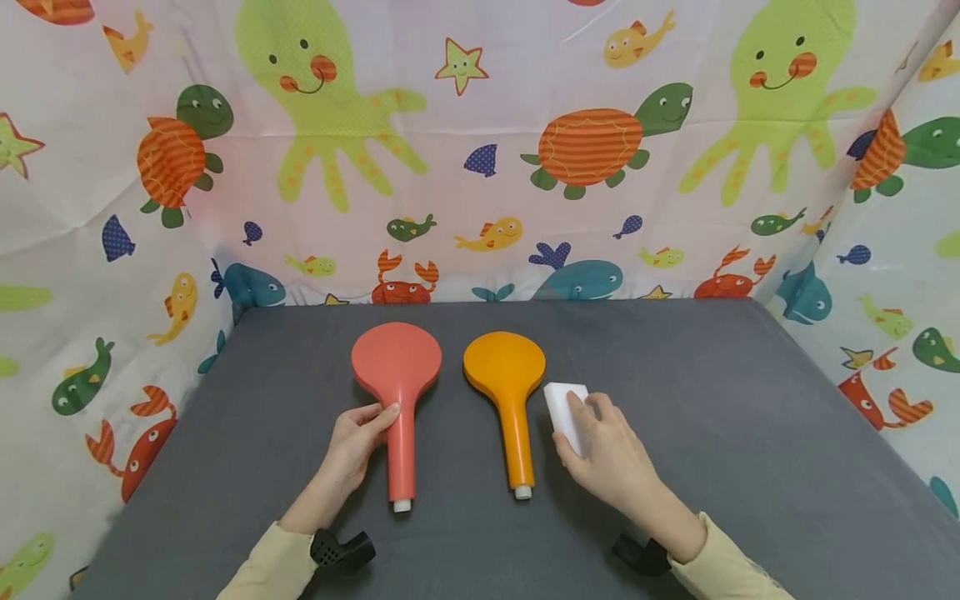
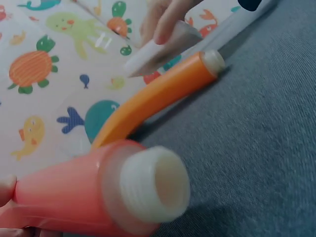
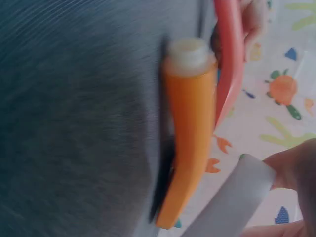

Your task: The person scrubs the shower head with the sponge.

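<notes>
A coral-pink shower head (image 1: 397,358) is gripped at its handle by my left hand (image 1: 356,446), the thumb across the front. Its hollow white threaded end (image 2: 158,185) fills the lower part of the left wrist view. Beside it on the grey cloth lies an orange shower head (image 1: 506,362), with a white end (image 3: 187,54) of its own. To the right of that, my right hand (image 1: 611,454) holds a white block-shaped sponge (image 1: 564,408) between thumb and fingers. Part of the sponge is hidden under the fingers.
A grey cloth (image 1: 285,375) covers the table. Around its back and sides hangs a white curtain (image 1: 450,183) printed with sea animals. Dark wrist-worn cameras (image 1: 341,550) sit by both cuffs.
</notes>
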A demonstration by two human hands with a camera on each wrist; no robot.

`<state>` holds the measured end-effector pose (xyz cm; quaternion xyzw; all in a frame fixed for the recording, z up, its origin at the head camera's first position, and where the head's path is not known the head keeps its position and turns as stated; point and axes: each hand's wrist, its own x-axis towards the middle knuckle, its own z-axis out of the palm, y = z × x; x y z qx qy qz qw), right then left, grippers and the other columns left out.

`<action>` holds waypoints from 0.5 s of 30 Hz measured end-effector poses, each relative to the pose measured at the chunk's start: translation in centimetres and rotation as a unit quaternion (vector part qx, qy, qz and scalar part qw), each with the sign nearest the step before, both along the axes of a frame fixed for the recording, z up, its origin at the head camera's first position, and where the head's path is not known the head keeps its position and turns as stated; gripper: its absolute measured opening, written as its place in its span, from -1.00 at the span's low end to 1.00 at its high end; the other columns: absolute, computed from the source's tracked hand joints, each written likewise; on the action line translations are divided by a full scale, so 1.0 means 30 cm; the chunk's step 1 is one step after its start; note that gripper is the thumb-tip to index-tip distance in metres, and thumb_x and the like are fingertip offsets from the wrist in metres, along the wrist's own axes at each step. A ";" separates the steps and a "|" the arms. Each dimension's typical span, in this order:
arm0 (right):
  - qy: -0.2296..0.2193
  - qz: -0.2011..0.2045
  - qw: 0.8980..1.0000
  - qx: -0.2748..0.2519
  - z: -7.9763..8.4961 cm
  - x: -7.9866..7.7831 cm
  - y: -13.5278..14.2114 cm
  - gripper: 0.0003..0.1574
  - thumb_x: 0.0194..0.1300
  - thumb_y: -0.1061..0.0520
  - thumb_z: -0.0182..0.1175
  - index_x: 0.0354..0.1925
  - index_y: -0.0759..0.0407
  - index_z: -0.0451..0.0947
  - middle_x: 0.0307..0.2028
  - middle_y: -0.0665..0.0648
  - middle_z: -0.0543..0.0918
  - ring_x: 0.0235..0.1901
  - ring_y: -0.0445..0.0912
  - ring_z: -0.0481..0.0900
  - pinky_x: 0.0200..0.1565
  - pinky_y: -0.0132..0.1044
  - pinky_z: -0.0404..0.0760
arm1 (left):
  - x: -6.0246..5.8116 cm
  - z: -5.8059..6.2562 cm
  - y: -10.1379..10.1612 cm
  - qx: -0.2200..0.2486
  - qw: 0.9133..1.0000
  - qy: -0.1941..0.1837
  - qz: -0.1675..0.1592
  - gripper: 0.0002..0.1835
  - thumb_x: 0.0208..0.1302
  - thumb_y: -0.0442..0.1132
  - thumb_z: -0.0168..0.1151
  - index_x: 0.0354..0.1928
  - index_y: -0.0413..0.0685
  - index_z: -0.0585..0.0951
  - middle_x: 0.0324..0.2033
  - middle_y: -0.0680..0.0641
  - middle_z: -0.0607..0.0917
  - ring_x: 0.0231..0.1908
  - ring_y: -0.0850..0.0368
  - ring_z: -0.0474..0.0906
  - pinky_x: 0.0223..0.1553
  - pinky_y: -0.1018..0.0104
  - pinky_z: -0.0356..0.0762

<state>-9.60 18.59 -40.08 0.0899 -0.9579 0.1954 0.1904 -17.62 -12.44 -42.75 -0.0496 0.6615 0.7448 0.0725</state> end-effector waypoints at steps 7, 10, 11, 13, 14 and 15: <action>-0.038 -0.026 0.998 0.032 -0.045 0.006 -0.011 -0.37 0.06 0.02 0.28 0.06 0.34 0.49 -0.12 0.36 0.45 -0.30 0.14 0.43 -0.56 -0.15 0.50 | -0.006 -0.037 -0.010 -0.034 0.999 -0.012 -0.019 -0.67 0.23 -0.30 0.22 -0.20 -0.56 0.54 -0.51 -0.02 0.61 -0.55 0.21 0.55 -0.39 0.37 0.55; -0.034 -0.022 0.998 0.047 -0.054 0.005 -0.020 -0.37 0.04 0.02 0.29 0.03 0.37 0.50 -0.15 0.36 0.45 -0.33 0.14 0.42 -0.58 -0.15 0.50 | -0.010 -0.045 -0.007 -0.040 0.999 -0.019 -0.015 -0.72 0.22 -0.30 0.23 -0.29 -0.52 0.55 -0.54 -0.02 0.60 -0.57 0.21 0.54 -0.41 0.37 0.54; -0.033 -0.021 0.998 0.050 -0.057 0.004 -0.023 -0.36 0.04 0.01 0.30 0.02 0.37 0.51 -0.16 0.35 0.45 -0.34 0.13 0.41 -0.58 -0.16 0.50 | -0.012 -0.047 -0.005 -0.042 0.999 -0.020 -0.015 -0.73 0.22 -0.30 0.23 -0.31 -0.50 0.56 -0.54 -0.01 0.59 -0.57 0.20 0.54 -0.42 0.37 0.54; -0.034 -0.019 0.998 0.055 -0.062 0.001 -0.029 -0.35 0.03 0.00 0.31 0.02 0.38 0.51 -0.17 0.34 0.45 -0.35 0.12 0.40 -0.58 -0.17 0.49 | -0.016 -0.052 -0.003 -0.047 0.999 -0.022 -0.014 -0.74 0.22 -0.30 0.23 -0.35 -0.48 0.56 -0.55 -0.02 0.59 -0.57 0.20 0.54 -0.42 0.37 0.54; -0.035 -0.018 0.998 0.058 -0.065 0.000 -0.032 -0.35 0.03 0.00 0.31 0.02 0.38 0.51 -0.17 0.34 0.45 -0.36 0.11 0.40 -0.59 -0.18 0.49 | -0.018 -0.053 -0.002 -0.049 0.998 -0.021 -0.015 -0.74 0.22 -0.29 0.23 -0.36 -0.47 0.56 -0.55 -0.02 0.58 -0.56 0.19 0.54 -0.42 0.37 0.55; -0.038 -0.018 0.997 0.061 -0.067 -0.001 -0.035 -0.34 0.03 -0.01 0.31 0.02 0.38 0.51 -0.17 0.34 0.44 -0.35 0.11 0.40 -0.59 -0.18 0.49 | -0.021 -0.054 -0.001 -0.052 0.998 -0.019 -0.015 -0.74 0.22 -0.29 0.23 -0.37 -0.47 0.56 -0.55 -0.02 0.59 -0.56 0.19 0.55 -0.41 0.37 0.55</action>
